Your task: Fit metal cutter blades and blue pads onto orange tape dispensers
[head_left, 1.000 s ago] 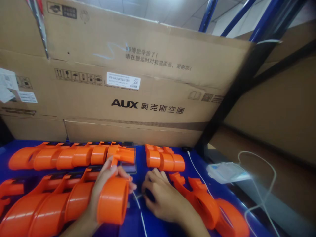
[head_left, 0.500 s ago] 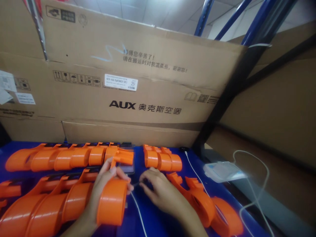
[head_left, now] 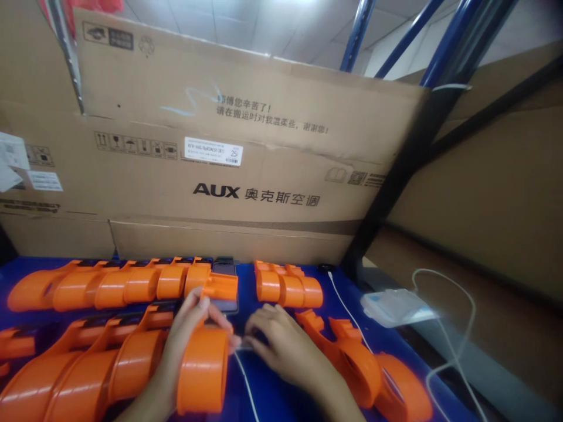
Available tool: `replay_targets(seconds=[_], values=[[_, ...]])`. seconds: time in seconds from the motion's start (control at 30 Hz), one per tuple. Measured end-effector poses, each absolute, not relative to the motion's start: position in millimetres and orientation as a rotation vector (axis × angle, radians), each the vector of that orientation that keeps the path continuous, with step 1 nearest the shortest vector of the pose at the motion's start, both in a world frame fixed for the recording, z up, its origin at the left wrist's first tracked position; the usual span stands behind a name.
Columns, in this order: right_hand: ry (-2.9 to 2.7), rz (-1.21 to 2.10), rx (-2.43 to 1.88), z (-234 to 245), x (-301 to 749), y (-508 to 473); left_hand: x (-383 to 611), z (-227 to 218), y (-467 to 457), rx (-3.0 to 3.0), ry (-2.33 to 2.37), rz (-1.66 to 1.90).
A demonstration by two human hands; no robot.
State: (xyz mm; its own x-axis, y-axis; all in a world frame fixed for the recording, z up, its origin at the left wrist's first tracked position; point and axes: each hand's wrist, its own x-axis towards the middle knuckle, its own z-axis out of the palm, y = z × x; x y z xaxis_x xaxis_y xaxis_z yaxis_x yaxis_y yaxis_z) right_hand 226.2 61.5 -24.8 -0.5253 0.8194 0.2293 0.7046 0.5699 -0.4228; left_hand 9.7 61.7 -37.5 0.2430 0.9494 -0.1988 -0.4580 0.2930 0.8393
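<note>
The right hand (head_left: 281, 351) now sits closer to the orange dispenser (head_left: 203, 370), grasped by the left hand (head_left: 182, 340) over the blue table (head_left: 272, 404). Whether the right hand grips anything is unclear. The white cable (head_left: 246, 381) between the hands could snag and jerk the dispenser loose.

A large brown cardboard carton (head_left: 264, 88) bears the bold black brand mark "AUX" (head_left: 216, 190), followed by the Chinese characters 奥克斯空调 (head_left: 282, 197). Higher on the same face, two printed Chinese lines (head_left: 271, 119) read 师傅您辛苦了! and 请在搬运时对我温柔些,谢谢您! A white rectangular sticker (head_left: 213, 151) shows the boxed number 25; its fine print is too small to read. A row of black handling pictograms (head_left: 138, 145) sits to its left, a further group of symbols (head_left: 356, 176) at the right, and a recycling sign (head_left: 146, 45) near the top left corner.
</note>
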Motion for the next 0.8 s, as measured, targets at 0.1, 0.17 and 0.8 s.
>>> replay_targets(seconds=[0.1, 0.17, 0.8], values=[[-2.176, 0.468, -1.211, -21.9, 227.4, 64.0, 6.9, -39.9, 64.5, 0.755, 0.803, 1.004], [-1.946, 0.565, -1.159, -22.0, 227.0, 65.6, 11.1, -41.4, 62.0, 0.778, 0.802, 1.090], [-1.407, 0.859, -0.972, -27.7, 221.8, 64.9, 29.7, -38.4, 49.4, 0.845, 0.819, 1.272]])
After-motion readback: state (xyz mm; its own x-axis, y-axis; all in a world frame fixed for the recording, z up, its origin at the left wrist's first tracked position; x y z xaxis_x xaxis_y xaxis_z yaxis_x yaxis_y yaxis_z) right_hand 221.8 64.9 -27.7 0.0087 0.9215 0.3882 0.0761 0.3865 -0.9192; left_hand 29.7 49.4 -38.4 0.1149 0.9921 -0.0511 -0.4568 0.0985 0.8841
